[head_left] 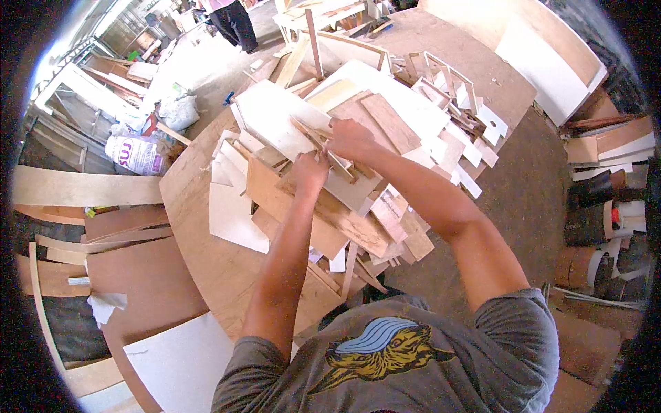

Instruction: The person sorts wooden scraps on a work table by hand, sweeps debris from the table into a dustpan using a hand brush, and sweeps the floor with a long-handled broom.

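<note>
Beneath everything spreads a broad plywood sheet (pixel 196 189), bearing a jumbled heap of wood offcuts (pixel 354 191); a tug on one trapped piece could set loose ones sliding. From our hands, a white panel (pixel 272 110) lies at ten o'clock, a reddish board (pixel 392 124) at two and a tan board (pixel 265 182) at eight, and any could tip if its support shifts. Our right hand (pixel 350 140) appears curled around a narrow wooden strip (pixel 310 131) in mid-heap, which slants from ten o'clock towards four. Our left hand (pixel 311 170), at its seven o'clock, has bent fingers beside the strip; we cannot tell whether they grasp it. Rough edges could splinter our bare fingers if the wood slips.
</note>
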Demonstrator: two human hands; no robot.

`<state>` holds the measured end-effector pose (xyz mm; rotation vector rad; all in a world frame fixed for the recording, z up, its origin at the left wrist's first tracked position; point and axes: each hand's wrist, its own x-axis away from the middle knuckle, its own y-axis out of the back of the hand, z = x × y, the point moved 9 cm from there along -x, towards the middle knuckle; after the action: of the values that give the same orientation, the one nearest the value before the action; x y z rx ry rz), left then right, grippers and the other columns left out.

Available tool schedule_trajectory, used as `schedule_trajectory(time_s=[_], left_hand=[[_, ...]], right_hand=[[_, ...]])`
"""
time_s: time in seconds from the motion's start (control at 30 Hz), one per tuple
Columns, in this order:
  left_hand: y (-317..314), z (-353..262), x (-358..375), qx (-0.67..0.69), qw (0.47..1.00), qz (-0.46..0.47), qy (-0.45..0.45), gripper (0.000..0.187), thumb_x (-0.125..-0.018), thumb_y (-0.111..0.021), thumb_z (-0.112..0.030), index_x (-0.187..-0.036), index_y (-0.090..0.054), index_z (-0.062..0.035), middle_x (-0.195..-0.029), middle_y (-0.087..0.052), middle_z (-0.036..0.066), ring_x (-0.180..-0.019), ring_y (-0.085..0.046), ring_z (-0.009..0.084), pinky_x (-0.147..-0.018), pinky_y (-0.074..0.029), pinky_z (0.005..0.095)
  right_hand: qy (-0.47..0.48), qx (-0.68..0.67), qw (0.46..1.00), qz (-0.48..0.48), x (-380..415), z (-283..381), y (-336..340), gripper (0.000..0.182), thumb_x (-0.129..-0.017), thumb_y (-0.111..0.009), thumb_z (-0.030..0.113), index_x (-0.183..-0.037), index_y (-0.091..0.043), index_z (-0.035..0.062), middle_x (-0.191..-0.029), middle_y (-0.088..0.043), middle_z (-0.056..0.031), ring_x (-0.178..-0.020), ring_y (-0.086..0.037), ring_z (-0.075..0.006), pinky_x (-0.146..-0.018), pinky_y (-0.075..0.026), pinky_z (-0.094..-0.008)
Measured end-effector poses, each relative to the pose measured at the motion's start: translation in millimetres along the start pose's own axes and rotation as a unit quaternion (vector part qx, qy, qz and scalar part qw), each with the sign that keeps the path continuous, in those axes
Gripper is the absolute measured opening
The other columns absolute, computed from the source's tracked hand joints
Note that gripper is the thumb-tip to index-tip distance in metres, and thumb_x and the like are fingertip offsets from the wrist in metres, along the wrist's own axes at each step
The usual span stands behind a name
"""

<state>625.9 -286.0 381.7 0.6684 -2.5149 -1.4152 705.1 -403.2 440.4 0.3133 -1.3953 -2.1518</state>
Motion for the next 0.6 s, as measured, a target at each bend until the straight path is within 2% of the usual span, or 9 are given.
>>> schedule_trajectory(time_s=[0.1,0.13,0.23,0.3,0.4,0.5,0.6], left_hand=[[8,19,13,0.016,0.994,-0.108,0.021,0.039,-0.092,-0.06,-0.031,-0.111,-0.061,0.0024,-0.11,-0.062,0.027,-0.106,-0.06,0.0404,-0.091,-0.047,0.0508],[11,23,18,0.01,0.993,-0.109,0.042,0.04,-0.092,-0.061,-0.031,-0.116,-0.058,0.0016,-0.112,-0.061,0.027,-0.107,-0.06,0.0408,-0.092,-0.047,0.0501],[16,29,27,0.016,0.991,-0.099,0.092,0.048,-0.09,-0.063,-0.028,-0.127,-0.048,-0.0005,-0.117,-0.059,0.028,-0.109,-0.058,0.042,-0.094,-0.046,0.0485],[18,29,27,0.052,0.99,-0.074,0.106,0.053,-0.09,-0.063,-0.026,-0.131,-0.041,-0.0012,-0.118,-0.057,0.029,-0.111,-0.056,0.0428,-0.095,-0.044,0.0484],[22,20,29,0.083,0.984,-0.06,0.148,0.048,-0.091,-0.062,-0.02,-0.129,-0.04,-0.0008,-0.12,-0.056,0.03,-0.111,-0.055,0.0431,-0.095,-0.043,0.0493],[26,26,29,0.154,0.971,-0.15,0.108,0.043,-0.09,-0.062,-0.015,-0.125,-0.042,-0.0012,-0.116,-0.058,0.028,-0.106,-0.057,0.0443,-0.094,-0.043,0.0496],[40,24,22,0.194,0.95,-0.244,0.021,0.041,-0.089,-0.062,-0.013,-0.123,-0.043,-0.0012,-0.113,-0.059,0.026,-0.103,-0.059,0.0441,-0.091,-0.044,0.0487]], right_hand=[[0.055,0.083,0.986,-0.136,10,-18,21,0.043,-0.087,-0.062,0.036,-0.117,-0.061,0.0054,-0.106,-0.068,-0.0185,-0.103,-0.065,-0.0339,-0.088,-0.052,-0.0469],[0.077,0.12,0.971,-0.189,19,-20,31,0.042,-0.09,-0.06,0.037,-0.117,-0.061,0.0051,-0.105,-0.068,-0.0188,-0.103,-0.065,-0.0341,-0.087,-0.052,-0.047],[-0.026,0.036,0.999,0.008,15,-52,10,0.037,-0.094,-0.054,0.036,-0.115,-0.06,0.0055,-0.104,-0.067,-0.0206,-0.101,-0.065,-0.0356,-0.085,-0.052,-0.048],[-0.005,0.026,1.0,0.005,14,-53,0,0.034,-0.096,-0.051,0.033,-0.111,-0.06,0.0038,-0.101,-0.067,-0.0222,-0.099,-0.065,-0.0364,-0.085,-0.051,-0.0494],[0.03,0.029,0.999,-0.004,16,-49,-6,0.033,-0.098,-0.049,0.03,-0.107,-0.06,0.0009,-0.097,-0.067,-0.0244,-0.096,-0.064,-0.0383,-0.085,-0.05,-0.0511],[0.05,-0.02,0.998,-0.043,9,-57,-7,0.034,-0.097,-0.049,0.029,-0.101,-0.061,-0.0022,-0.094,-0.066,-0.0256,-0.094,-0.064,-0.0402,-0.085,-0.049,-0.051],[0.063,-0.072,0.994,-0.059,-1,-70,-12,0.035,-0.096,-0.051,0.028,-0.098,-0.064,-0.004,-0.096,-0.065,-0.0269,-0.094,-0.063,-0.0412,-0.086,-0.048,-0.0495]])
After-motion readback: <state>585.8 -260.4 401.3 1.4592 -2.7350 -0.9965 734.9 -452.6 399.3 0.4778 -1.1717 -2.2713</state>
